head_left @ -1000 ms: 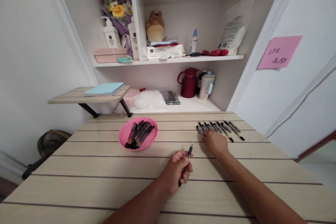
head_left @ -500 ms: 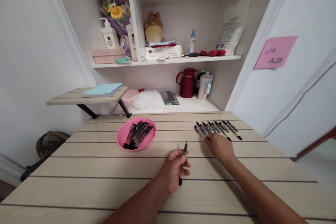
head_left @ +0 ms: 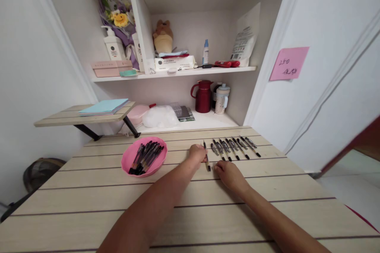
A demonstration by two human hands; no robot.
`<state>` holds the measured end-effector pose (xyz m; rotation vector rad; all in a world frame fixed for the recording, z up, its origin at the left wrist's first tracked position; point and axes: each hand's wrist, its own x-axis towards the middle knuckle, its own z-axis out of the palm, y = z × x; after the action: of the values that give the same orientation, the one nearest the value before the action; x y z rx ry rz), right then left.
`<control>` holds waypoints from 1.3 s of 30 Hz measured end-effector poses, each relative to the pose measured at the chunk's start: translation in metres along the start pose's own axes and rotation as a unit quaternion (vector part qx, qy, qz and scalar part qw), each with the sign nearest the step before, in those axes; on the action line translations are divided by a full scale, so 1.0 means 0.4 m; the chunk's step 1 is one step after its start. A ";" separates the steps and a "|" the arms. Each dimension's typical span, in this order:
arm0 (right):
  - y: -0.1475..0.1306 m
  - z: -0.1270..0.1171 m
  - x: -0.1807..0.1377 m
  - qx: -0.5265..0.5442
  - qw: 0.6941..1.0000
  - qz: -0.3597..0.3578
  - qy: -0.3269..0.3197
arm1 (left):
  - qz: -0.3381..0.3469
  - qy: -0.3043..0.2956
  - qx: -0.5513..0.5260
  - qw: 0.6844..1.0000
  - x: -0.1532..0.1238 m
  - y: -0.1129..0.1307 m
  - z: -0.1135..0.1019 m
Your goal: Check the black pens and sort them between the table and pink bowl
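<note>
In the head view, my left hand (head_left: 197, 155) is closed on an uncapped black pen (head_left: 208, 167), its tip pointing to the far side, at the left end of a row. That row holds several uncapped pens (head_left: 234, 154) with dark caps (head_left: 214, 150) lying between them. Just in front of the row, my right hand (head_left: 230, 174) rests low over the table with its fingers curled in. What those fingers hold, if anything, is hidden. To the left, a pink scalloped bowl (head_left: 162, 161) contains a pile of black pens (head_left: 146, 157).
The slatted wooden table (head_left: 190, 221) carries a small raised shelf (head_left: 56, 118) with blue paper (head_left: 103, 106) at its left. Behind stand a red jug (head_left: 203, 97), a speckled cup (head_left: 221, 101) and a white plastic bag (head_left: 160, 117).
My left hand has moved forward with the pen, down to the left end of the row. My right hand has drawn back toward me and left, away from the caps. The view has shifted.
</note>
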<state>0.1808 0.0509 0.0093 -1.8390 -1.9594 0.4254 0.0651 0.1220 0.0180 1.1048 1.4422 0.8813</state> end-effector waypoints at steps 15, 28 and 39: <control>0.015 0.010 -0.017 -0.003 0.999 0.006 0.033 | 0.060 0.059 0.383 0.920 0.085 0.064 0.071; -0.007 -0.001 -0.012 -0.043 0.998 0.040 0.032 | 0.071 0.054 0.416 0.905 0.094 0.064 0.070; -0.046 0.006 -0.064 -0.113 0.994 -0.009 -0.005 | 0.077 0.050 0.410 0.908 0.111 0.062 0.077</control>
<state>0.1647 0.0243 0.0138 -1.9547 -2.1031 0.2134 0.0996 0.1705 0.0229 1.8285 1.8979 0.4168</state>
